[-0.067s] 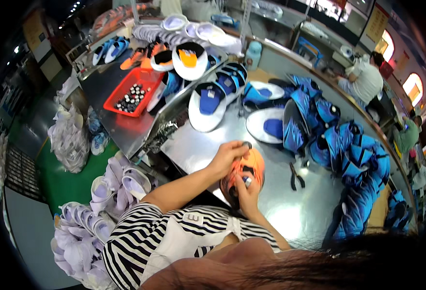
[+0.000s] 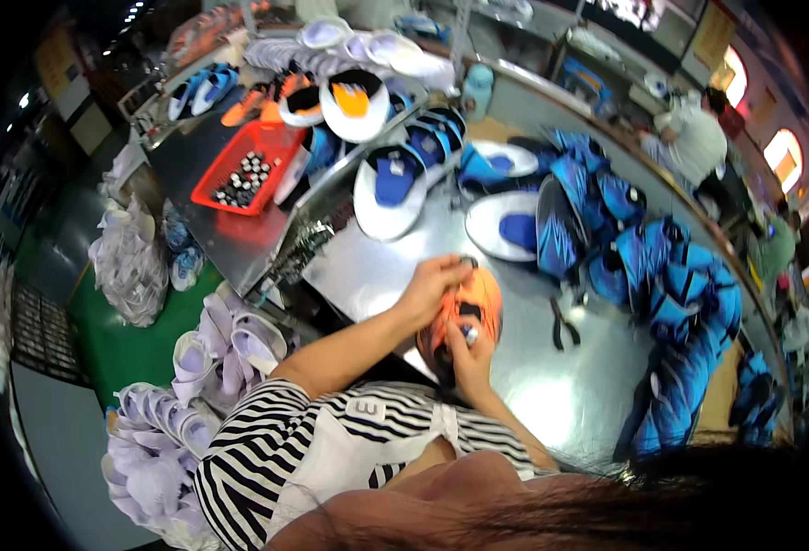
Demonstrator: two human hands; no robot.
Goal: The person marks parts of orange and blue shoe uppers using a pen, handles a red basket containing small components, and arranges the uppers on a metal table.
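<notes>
At the lower left of the frame, nearest the body, pale lilac-white shoe pieces [image 2: 152,477] are heaped in a pile, some nested one within another. At the centre, an orange shoe [image 2: 485,298] is held between the two hands over the near edge of the metal tabletop [image 2: 367,275]. The left hand [image 2: 434,289] is closed at the shoe's upper left, with a small dark piece [image 2: 468,263] at its fingertips; the right hand [image 2: 471,356] grips the shoe lower down, its thumb by a small pale piece [image 2: 470,336] too blurred to identify. Right of centre, dark-handled pliers [image 2: 565,332] lie on the metal, and beyond them blue shoes [image 2: 675,289] pile along the right side. At upper left, a red tray [image 2: 216,170] holds many small black and white pieces [image 2: 250,174], loose and jumbled, its edges partly bare. At the left of the frame, a translucent bag [image 2: 129,266] bulges with pale contents that cannot be made out. Towards the top centre, a teal bottle [image 2: 478,89] stands upright; whether it holds anything cannot be told. Farther off, at upper right, sits a person in a pale shirt [image 2: 698,142].
</notes>
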